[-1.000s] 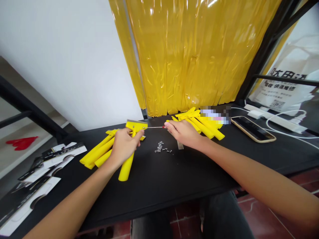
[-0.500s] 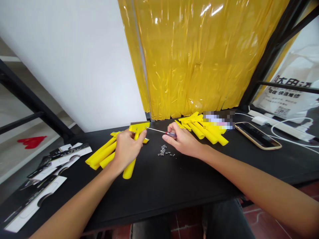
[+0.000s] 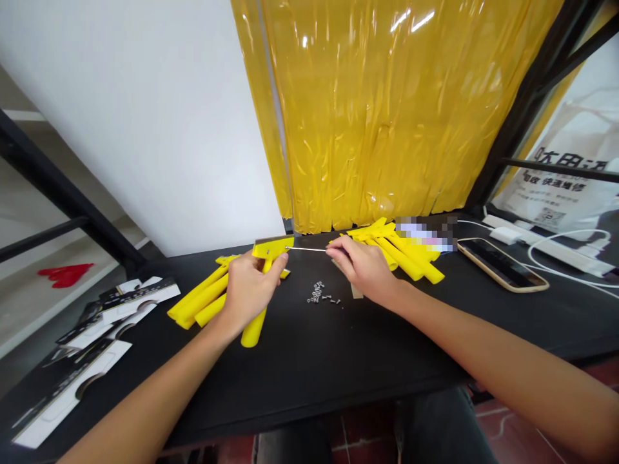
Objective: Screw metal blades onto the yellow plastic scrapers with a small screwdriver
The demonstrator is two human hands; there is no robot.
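My left hand (image 3: 251, 287) is closed around a T-shaped yellow scraper (image 3: 252, 332), its handle pointing down toward me and its wide head up. A dark strip runs along the head's top edge. My right hand (image 3: 365, 264) pinches a screwdriver; the fingers hide its handle. The thin metal shaft (image 3: 308, 249) lies nearly level, and its tip meets a screw (image 3: 287, 248) at the right side of the scraper head. Between my hands a small pile of screws and nuts (image 3: 316, 293) lies on the black table (image 3: 309, 367). A pale flat strip (image 3: 356, 290) shows beneath my right hand.
More yellow scrapers (image 3: 200, 293) lie left of my left hand, others (image 3: 411, 254) behind my right. Cut black-and-white card sleeves (image 3: 72, 393) cover the left end. A phone (image 3: 503, 263), white cables and a power strip (image 3: 541, 241) sit right. Yellow plastic sheeting (image 3: 387, 116) hangs behind.
My right hand has turned and shifted slightly right, its fingers now covering the screwdriver handle. The shaft is more level. A pale strip has come into sight under that hand. My left hand keeps its grip.
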